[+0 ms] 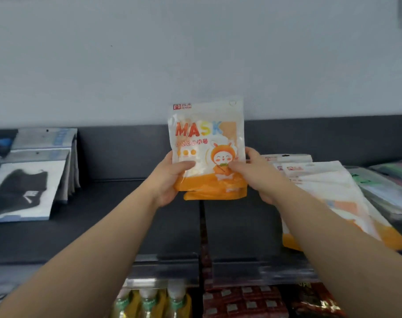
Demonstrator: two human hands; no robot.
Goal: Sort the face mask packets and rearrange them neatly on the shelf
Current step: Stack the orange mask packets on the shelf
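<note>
1. At the far left, a stack of black-mask packets [28, 180] lies flat on the shelf [126, 214], well apart from both hands.
2. The left hand [170, 180] pinches the lower left edge of the orange MASK packet [207, 138], thumb on the front and fingers behind.
3. That packet is held upright above the shelf's middle, its long axis vertical. A second orange edge shows beneath it.
4. The right hand [257, 177] pinches the lower right edge the same way.
5. The matching orange-and-white pile [321, 191] lies flat just beside the right hand, long axes running roughly front to back. That hand is nearer, so the packet likely has to tip flat and travel rightward.
</note>
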